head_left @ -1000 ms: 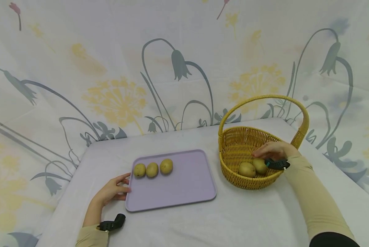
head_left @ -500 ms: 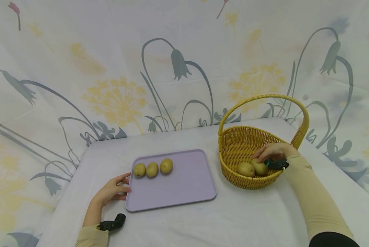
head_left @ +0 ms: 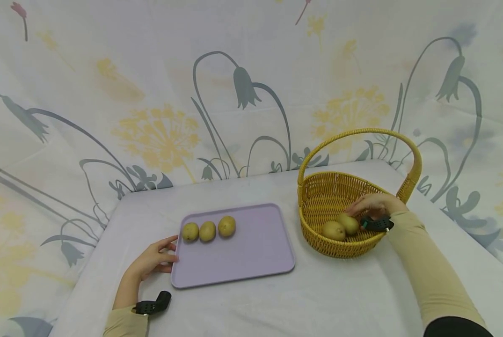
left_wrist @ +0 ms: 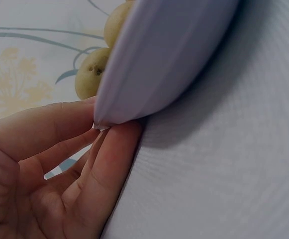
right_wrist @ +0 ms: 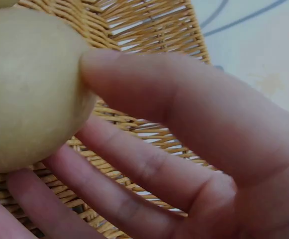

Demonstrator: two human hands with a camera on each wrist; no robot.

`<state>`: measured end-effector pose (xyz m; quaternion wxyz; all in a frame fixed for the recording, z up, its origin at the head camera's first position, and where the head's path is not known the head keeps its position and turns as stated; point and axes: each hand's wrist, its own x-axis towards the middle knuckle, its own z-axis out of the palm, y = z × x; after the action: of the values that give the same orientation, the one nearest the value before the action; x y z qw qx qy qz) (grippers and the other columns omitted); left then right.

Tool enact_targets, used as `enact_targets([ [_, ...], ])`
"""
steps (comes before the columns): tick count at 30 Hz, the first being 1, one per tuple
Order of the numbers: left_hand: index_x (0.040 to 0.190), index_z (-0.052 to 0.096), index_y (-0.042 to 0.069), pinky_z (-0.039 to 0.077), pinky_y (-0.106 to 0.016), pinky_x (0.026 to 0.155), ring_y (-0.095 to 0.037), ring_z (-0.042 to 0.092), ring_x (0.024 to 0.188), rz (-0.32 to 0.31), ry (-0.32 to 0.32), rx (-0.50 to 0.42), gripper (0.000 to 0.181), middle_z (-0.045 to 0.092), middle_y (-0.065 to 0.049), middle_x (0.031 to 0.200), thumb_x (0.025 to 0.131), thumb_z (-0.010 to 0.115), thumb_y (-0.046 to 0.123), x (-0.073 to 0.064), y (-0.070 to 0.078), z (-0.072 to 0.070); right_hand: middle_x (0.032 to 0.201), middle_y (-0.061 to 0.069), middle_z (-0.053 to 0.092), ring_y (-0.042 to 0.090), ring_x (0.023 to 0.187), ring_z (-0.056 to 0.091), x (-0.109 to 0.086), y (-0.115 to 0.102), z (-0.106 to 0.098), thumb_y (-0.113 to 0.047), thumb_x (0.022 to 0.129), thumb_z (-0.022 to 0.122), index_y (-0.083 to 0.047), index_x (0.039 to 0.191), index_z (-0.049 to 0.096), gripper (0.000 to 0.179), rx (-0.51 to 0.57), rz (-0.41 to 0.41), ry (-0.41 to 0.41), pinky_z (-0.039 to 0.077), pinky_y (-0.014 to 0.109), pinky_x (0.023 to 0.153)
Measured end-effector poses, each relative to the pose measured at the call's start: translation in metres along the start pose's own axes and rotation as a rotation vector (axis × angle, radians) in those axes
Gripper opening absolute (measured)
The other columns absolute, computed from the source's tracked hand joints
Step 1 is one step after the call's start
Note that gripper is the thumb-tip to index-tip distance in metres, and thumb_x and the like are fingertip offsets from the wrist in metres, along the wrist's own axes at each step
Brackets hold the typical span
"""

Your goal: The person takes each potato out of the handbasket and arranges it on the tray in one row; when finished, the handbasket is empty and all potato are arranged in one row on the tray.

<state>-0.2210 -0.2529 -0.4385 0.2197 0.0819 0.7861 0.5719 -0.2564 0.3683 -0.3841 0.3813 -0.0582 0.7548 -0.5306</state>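
Observation:
My left hand [head_left: 152,257] pinches the left edge of a lilac tray [head_left: 251,248]; in the left wrist view the thumb lies at the rim and the fingers beneath it. Along the tray's upper left sit a row of 3 yellow-brown potatoes [head_left: 207,231]. My right hand [head_left: 377,206] reaches into a wicker basket [head_left: 314,199] with a tall handle. Its thumb presses one side of a potato [right_wrist: 30,94] and the fingers reach round under it. A second potato [head_left: 333,230] lies beside that one in the basket.
A white cloth [head_left: 243,309] covers the table. Behind it hangs a floral-print curtain [head_left: 251,117]. The basket's handle [head_left: 360,133] arches high above its bowl, close behind the right wrist. Black cameras [head_left: 152,304] are strapped to both wrists.
In the basket, the potato at my right fingertips has shifted slightly left and up, and the other one a little left. My left hand and the tray have stayed put.

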Motion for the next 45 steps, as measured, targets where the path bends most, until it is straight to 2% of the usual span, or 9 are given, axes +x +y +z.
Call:
enact_targets([
  [7, 0.143, 0.019, -0.008, 0.056, -0.03, 0.066, -0.013, 0.057, 0.082, -0.001, 0.012, 0.0, 0.076, 0.038, -0.022, 0.121, 0.082, 0.063, 0.002, 0.0, 0.002, 0.0, 0.104, 0.005, 0.061, 0.017, 0.089, 0.055, -0.003, -0.011, 0.018, -0.018, 0.087, 0.06, 0.002, 0.117, 0.058, 0.036, 0.011, 0.095, 0.12, 0.053, 0.031, 0.071],
  [13, 0.143, 0.02, -0.008, 0.056, -0.03, 0.066, -0.013, 0.057, 0.082, -0.001, 0.011, -0.002, 0.075, 0.039, -0.022, 0.12, 0.082, 0.063, 0.002, 0.0, 0.001, 0.0, 0.102, 0.004, 0.059, 0.017, 0.089, 0.055, -0.002, -0.011, 0.02, -0.014, 0.086, 0.06, -0.002, 0.111, 0.063, 0.027, 0.007, 0.111, 0.157, 0.053, 0.031, 0.074],
  [20, 0.143, 0.019, -0.007, 0.056, -0.03, 0.066, -0.013, 0.057, 0.082, 0.005, 0.003, -0.011, 0.075, 0.039, -0.022, 0.121, 0.083, 0.063, 0.003, 0.001, 0.0, -0.001, 0.094, 0.0, 0.063, 0.015, 0.086, 0.059, -0.008, -0.017, 0.02, -0.016, 0.09, 0.055, -0.017, 0.092, 0.067, 0.012, 0.132, 0.003, 0.186, 0.052, 0.026, 0.072],
  [28, 0.143, 0.019, -0.007, 0.056, -0.03, 0.066, -0.013, 0.057, 0.082, 0.003, 0.002, -0.013, 0.075, 0.039, -0.021, 0.12, 0.083, 0.063, 0.003, 0.0, -0.001, -0.001, 0.096, -0.002, 0.062, 0.015, 0.092, 0.06, -0.006, -0.04, 0.027, -0.016, 0.092, 0.055, -0.017, 0.096, 0.061, 0.008, 0.214, -0.091, 0.207, 0.053, 0.03, 0.082],
  [35, 0.142, 0.019, -0.009, 0.056, -0.03, 0.066, -0.013, 0.057, 0.081, 0.007, 0.001, -0.008, 0.075, 0.039, -0.022, 0.119, 0.082, 0.063, 0.003, -0.001, 0.001, -0.001, 0.092, -0.002, 0.062, 0.015, 0.084, 0.061, -0.005, -0.053, 0.051, -0.01, 0.092, 0.054, -0.014, 0.097, 0.058, 0.007, 0.326, -0.155, 0.25, 0.054, 0.03, 0.077],
  [38, 0.142, 0.02, -0.008, 0.056, -0.03, 0.066, -0.013, 0.057, 0.081, 0.005, 0.007, -0.006, 0.075, 0.039, -0.022, 0.119, 0.082, 0.063, 0.003, -0.001, 0.001, 0.0, 0.092, 0.0, 0.062, 0.015, 0.083, 0.062, -0.006, -0.059, 0.065, -0.01, 0.091, 0.056, -0.001, 0.122, 0.049, 0.032, 0.344, -0.184, 0.25, 0.054, 0.03, 0.076],
  [42, 0.142, 0.02, -0.008, 0.056, -0.03, 0.065, -0.013, 0.056, 0.081, 0.001, 0.013, -0.003, 0.075, 0.039, -0.021, 0.119, 0.082, 0.063, 0.002, -0.001, 0.002, 0.0, 0.095, 0.001, 0.061, 0.015, 0.086, 0.063, -0.004, -0.067, 0.08, -0.013, 0.091, 0.056, 0.014, 0.14, 0.015, 0.07, 0.3, -0.208, 0.242, 0.054, 0.032, 0.08],
  [43, 0.142, 0.02, -0.008, 0.056, -0.03, 0.065, -0.013, 0.056, 0.081, 0.002, 0.01, -0.003, 0.075, 0.039, -0.021, 0.119, 0.082, 0.063, 0.003, -0.001, 0.001, 0.0, 0.096, 0.002, 0.062, 0.016, 0.087, 0.063, 0.0, -0.065, 0.079, -0.014, 0.09, 0.058, 0.009, 0.14, 0.023, 0.065, 0.308, -0.207, 0.236, 0.054, 0.033, 0.081],
  [45, 0.142, 0.019, -0.009, 0.056, -0.03, 0.066, -0.013, 0.056, 0.081, 0.005, 0.005, -0.002, 0.075, 0.039, -0.021, 0.119, 0.082, 0.063, 0.003, 0.0, 0.001, 0.0, 0.096, 0.002, 0.062, 0.016, 0.087, 0.063, 0.002, -0.067, 0.086, -0.013, 0.09, 0.057, 0.01, 0.14, 0.024, 0.064, 0.3, -0.215, 0.226, 0.053, 0.034, 0.081],
])
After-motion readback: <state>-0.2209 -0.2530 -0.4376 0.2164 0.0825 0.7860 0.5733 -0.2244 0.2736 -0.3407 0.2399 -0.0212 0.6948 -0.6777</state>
